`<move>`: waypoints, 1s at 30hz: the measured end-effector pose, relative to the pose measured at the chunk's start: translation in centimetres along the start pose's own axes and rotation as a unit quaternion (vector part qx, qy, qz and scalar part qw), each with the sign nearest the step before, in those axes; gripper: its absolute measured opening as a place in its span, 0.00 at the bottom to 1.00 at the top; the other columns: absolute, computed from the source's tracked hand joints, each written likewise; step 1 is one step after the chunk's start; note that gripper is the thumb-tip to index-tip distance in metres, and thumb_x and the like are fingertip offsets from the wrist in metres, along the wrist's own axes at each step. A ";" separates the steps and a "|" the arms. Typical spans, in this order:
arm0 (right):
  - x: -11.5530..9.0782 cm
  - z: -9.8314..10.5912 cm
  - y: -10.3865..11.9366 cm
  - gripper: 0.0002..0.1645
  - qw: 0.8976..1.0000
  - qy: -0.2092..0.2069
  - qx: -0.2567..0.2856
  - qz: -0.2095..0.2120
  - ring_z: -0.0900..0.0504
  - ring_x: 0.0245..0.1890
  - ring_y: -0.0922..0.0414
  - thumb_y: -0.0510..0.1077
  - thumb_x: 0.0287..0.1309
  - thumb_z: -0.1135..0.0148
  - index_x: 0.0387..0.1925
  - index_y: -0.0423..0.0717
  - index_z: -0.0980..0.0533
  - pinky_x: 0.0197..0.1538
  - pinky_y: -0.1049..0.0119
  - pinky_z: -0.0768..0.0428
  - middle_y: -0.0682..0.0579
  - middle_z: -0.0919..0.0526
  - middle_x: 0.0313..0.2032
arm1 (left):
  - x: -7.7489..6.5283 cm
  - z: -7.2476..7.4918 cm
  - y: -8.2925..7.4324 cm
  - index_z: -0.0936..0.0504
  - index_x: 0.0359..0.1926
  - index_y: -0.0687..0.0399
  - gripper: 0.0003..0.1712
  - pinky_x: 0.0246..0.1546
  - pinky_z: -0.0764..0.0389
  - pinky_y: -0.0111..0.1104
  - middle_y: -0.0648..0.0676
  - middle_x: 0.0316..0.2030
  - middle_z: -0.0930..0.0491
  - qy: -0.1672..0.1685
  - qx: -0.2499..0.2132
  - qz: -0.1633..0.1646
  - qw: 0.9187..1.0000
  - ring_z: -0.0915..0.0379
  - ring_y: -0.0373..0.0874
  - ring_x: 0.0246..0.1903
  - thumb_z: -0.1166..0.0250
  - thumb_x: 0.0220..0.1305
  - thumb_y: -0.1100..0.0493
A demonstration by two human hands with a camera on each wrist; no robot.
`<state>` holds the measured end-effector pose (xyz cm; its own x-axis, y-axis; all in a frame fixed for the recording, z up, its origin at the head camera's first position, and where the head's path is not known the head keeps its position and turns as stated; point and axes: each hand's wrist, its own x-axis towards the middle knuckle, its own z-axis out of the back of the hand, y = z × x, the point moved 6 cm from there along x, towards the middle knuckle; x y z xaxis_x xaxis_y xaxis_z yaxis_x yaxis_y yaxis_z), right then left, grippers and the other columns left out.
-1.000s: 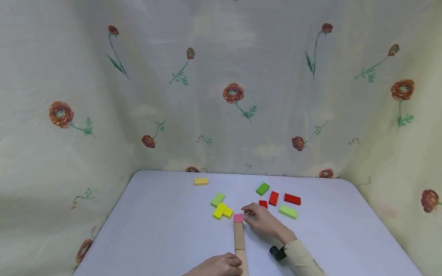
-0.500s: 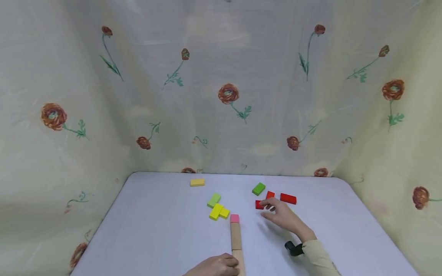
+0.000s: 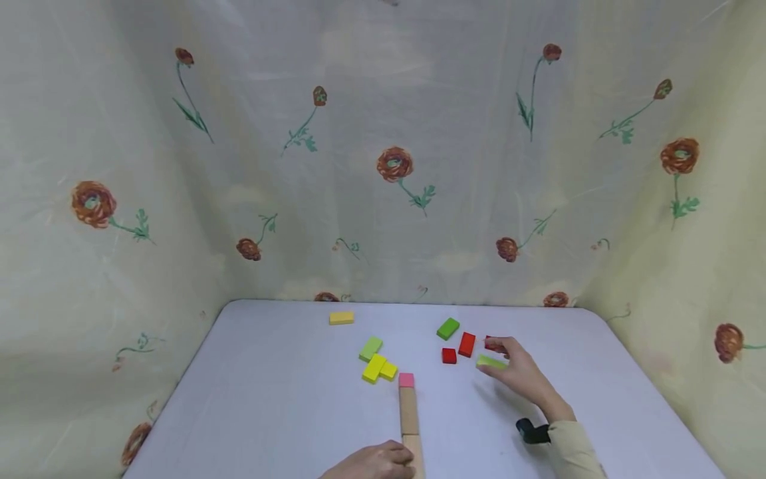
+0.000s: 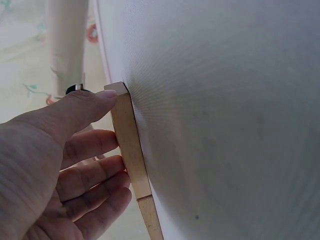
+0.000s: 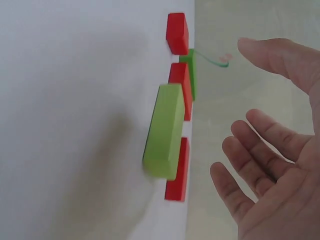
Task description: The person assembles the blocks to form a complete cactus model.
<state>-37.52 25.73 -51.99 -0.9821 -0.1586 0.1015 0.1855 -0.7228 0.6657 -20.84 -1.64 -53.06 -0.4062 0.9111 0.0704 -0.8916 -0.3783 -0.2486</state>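
Note:
My left hand (image 3: 374, 460) holds the nearest plain wooden block (image 4: 131, 145) of a short row. In the left wrist view its thumb is at the block's end and the fingertips lie along its edge. Beyond it the row continues with another wooden block (image 3: 409, 411), then a pink block (image 3: 406, 380) at its far end. My right hand (image 3: 522, 372) hovers at the light green block (image 5: 164, 131), thumb and fingers spread wide. A gap shows between that hand and the block in the right wrist view. The red block (image 3: 489, 342) behind is partly covered by the fingers.
Left of the row's far end lie two yellow blocks (image 3: 374, 368) and a light green block (image 3: 371, 348), with a pale yellow block (image 3: 342, 318) farther back. Two red blocks (image 3: 467, 344) and a green block (image 3: 447, 328) lie centre-right. Flowered cloth (image 3: 383, 219) surrounds the table.
My right hand has left the pink block's side and moved right, past the red blocks, to the light green block. My left hand stays on the wooden block. The head view shifted slightly.

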 end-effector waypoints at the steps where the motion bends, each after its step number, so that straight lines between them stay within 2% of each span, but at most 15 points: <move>1: 0.0 0.1 -0.3 0.41 1.000 0.000 0.000 -0.006 0.30 0.59 0.41 0.53 0.54 0.31 0.63 0.40 0.35 0.60 0.42 0.28 0.40 0.28 0.60 | 0.0 0.0 0.0 0.17 0.51 0.51 0.18 0.48 0.28 0.13 0.45 0.46 0.16 0.000 -0.001 0.000 1.000 0.24 0.32 0.48 0.40 0.67 0.48; 13: 0.0 -0.5 -3.3 0.33 0.997 0.023 -0.003 -0.070 0.26 0.50 0.47 0.48 0.55 0.32 0.58 0.37 0.31 0.53 0.50 0.22 0.40 0.25 0.55 | 0.1 0.0 0.1 0.17 0.51 0.51 0.18 0.47 0.28 0.14 0.44 0.46 0.16 0.004 -0.010 0.008 1.000 0.24 0.31 0.48 0.40 0.67 0.47; 22: 0.4 -1.0 -4.2 0.24 0.998 0.018 -0.018 -0.061 0.27 0.47 0.51 0.44 0.56 0.33 0.54 0.42 0.25 0.52 0.51 0.23 0.44 0.23 0.51 | 0.0 0.0 0.1 0.16 0.51 0.51 0.19 0.49 0.29 0.15 0.45 0.47 0.17 0.003 -0.007 0.012 1.000 0.25 0.32 0.49 0.39 0.66 0.47; 30: 0.3 -1.7 -3.8 0.23 0.997 0.033 -0.023 -0.063 0.25 0.46 0.52 0.44 0.54 0.31 0.52 0.43 0.24 0.53 0.52 0.22 0.46 0.21 0.49 | -0.1 -0.1 0.0 0.18 0.54 0.51 0.21 0.51 0.27 0.18 0.48 0.51 0.19 0.021 -0.020 0.015 0.999 0.26 0.35 0.52 0.41 0.67 0.46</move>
<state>-38.49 27.32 -55.72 -0.9937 -0.1077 -0.0316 0.0633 -0.7702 0.6347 -20.79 -1.77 -53.14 -0.4237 0.9055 0.0220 -0.8700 -0.4001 -0.2883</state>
